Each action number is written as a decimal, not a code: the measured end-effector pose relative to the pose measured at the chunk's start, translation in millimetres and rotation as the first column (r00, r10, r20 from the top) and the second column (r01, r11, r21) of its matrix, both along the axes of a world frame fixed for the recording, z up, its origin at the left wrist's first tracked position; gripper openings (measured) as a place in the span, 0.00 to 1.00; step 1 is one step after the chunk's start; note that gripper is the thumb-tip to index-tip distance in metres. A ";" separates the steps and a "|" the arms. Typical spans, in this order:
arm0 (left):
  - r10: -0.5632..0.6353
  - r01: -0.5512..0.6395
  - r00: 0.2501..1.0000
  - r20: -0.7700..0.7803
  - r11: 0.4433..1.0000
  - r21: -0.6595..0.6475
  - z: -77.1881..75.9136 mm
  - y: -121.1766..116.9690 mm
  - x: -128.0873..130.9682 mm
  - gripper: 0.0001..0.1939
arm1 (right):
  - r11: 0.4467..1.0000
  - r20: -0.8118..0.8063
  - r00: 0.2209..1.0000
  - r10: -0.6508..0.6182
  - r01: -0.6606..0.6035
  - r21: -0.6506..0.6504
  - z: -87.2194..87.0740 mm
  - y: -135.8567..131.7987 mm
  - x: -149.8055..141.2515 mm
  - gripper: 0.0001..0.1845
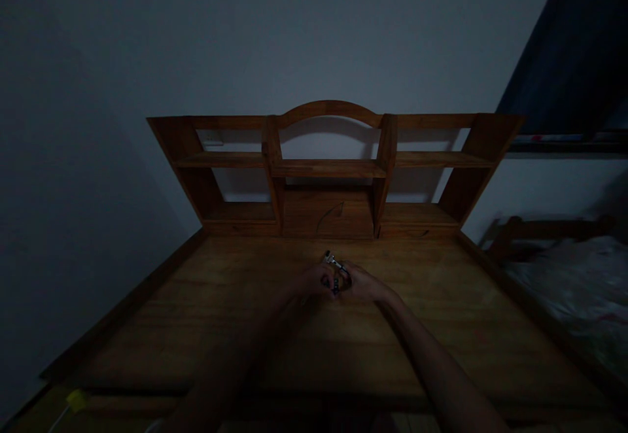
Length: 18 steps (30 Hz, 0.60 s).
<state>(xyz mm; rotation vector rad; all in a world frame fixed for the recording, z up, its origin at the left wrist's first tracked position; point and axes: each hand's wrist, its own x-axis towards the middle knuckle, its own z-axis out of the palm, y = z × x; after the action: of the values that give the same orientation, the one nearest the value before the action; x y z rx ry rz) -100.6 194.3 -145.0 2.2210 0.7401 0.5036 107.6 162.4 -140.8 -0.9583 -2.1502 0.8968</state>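
1. A pale wall (318, 40), dimly lit, rises behind everything.
2. The wooden desk (220, 328) spreads below it, under both forearms.
3. A shelf unit (328, 169) stands along its far edge (arched at the centre).
4. Pale, rumpled bedding (579, 276) lies off to the right.
5. The left hand (316, 281) and right hand (360, 282) have fingers curled in on opposite sides of one object; exact fingertip contacts I cannot tell.
6. That small metal object (335, 263), silvery with dark parts, is between them, above the desk's middle.
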 end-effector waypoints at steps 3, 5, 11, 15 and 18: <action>0.002 -0.003 1.000 -0.026 1.000 -0.024 -0.7 1.7 0.6 0.19 | 1.000 -0.017 1.000 0.011 -0.011 -0.017 0.8 -0.4 -0.3 0.28; 0.000 -0.002 0.999 -0.033 0.999 -0.049 -0.1 2.4 0.7 0.18 | 0.999 -0.025 1.000 0.012 -0.013 -0.038 0.7 0.1 -0.7 0.29; 0.028 -0.033 0.998 -0.050 0.994 -0.104 2.8 2.5 0.3 0.17 | 0.996 -0.054 0.998 0.023 -0.027 -0.082 -1.5 2.3 -0.5 0.26; 0.049 -0.051 0.999 -0.022 0.994 -0.100 3.3 -0.3 0.4 0.17 | 0.994 -0.042 0.999 0.013 -0.018 -0.106 -5.3 3.7 0.2 0.25; 0.060 -0.059 0.998 0.010 0.994 -0.087 1.7 -3.3 -1.0 0.18 | 0.997 -0.050 0.999 -0.002 -0.002 -0.083 -7.0 4.8 0.9 0.24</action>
<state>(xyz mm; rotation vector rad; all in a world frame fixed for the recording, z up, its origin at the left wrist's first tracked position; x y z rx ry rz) -101.7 191.0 -143.4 2.1188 0.8088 0.5046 108.5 167.2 -147.8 -0.9660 -2.0848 1.0073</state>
